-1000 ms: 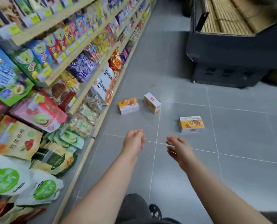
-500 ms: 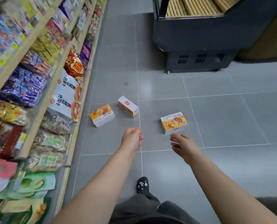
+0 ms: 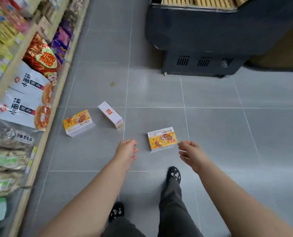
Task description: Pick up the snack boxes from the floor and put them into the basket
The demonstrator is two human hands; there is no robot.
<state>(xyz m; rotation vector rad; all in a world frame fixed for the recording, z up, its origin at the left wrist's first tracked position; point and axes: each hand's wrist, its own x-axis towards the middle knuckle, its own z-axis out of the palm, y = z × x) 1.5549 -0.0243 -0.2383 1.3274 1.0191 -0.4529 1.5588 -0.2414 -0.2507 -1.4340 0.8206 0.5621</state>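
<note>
progress 0/3 | left hand (image 3: pixel 126 151), right hand (image 3: pixel 190 154): loose, empty | nearest box (image 3: pixel 162 138) between them | 2 boxes (image 3: pixel 78 123) beyond left | basket probably off-frame

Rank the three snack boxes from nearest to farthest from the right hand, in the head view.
1. Near box, on the floor just left of the right hand.
2. White box, mid-floor, farther left and ahead.
3. Shelf-side box, far left by the shelf.

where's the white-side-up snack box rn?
Head view: the white-topped box lies on the floor left of centre, between the yellow box by the shelf base and the nearer yellow box to its right, touching neither.
</note>
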